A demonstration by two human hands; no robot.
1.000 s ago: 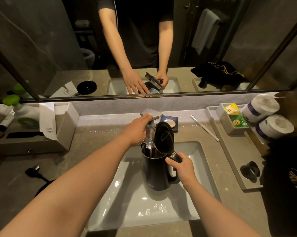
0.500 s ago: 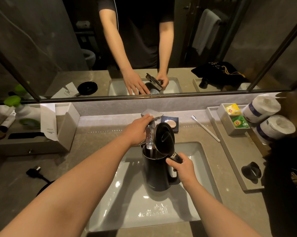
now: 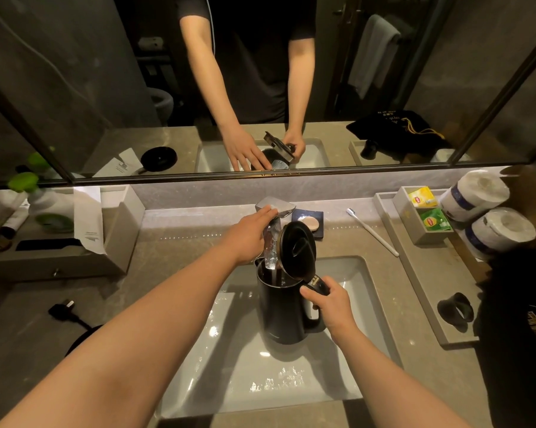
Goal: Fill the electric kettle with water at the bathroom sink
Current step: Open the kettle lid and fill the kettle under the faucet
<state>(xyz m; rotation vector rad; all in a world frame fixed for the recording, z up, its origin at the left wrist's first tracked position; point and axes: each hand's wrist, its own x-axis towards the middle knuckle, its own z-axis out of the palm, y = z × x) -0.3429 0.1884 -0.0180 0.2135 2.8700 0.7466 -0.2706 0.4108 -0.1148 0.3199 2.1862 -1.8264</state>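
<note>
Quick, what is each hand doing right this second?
Left hand: open, fingers resting on the faucet handle, water running.
Right hand: closed around the kettle handle, holding it under the stream with its lid open.

The view was dim and warm, glare glinted on the wet sink [image 3: 291,384] toward six o'clock, and edges bowed with wide-angle distortion.

Black kettle [image 3: 280,316]: upright in the white sink [image 3: 291,393], lid [image 3: 297,250] hinged open. Right hand [image 3: 330,305] wrapped round the handle, thumb by the lid hinge. Left hand [image 3: 248,236]: fingertips on the tap [image 3: 274,206]. Water stream [image 3: 271,250] falls just right of those fingers into the kettle mouth. 2 paper rolls [image 3: 488,214] well right of both hands.
</note>
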